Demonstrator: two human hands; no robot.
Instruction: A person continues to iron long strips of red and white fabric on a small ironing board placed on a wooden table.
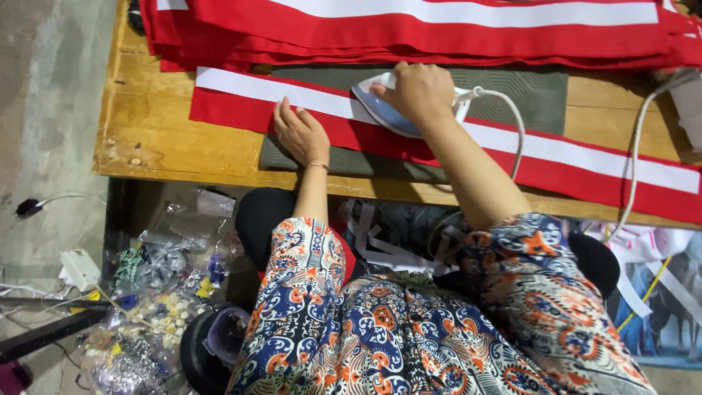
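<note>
Two hands worked at a wooden table (146,132): a red cloth strip with a white band (585,164) lay across a grey mat (541,91); the right hand (420,91) gripped a steam iron (384,110) on the strip, the left hand (300,135) pressed flat, fingers open, just beside it.

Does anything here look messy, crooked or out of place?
On the wooden table nothing stands out: the red cloth strip lies flat under the iron, which the right hand grips while the left hand presses the cloth. Below the table, clear bags of buttons lie jumbled on the floor.
</note>
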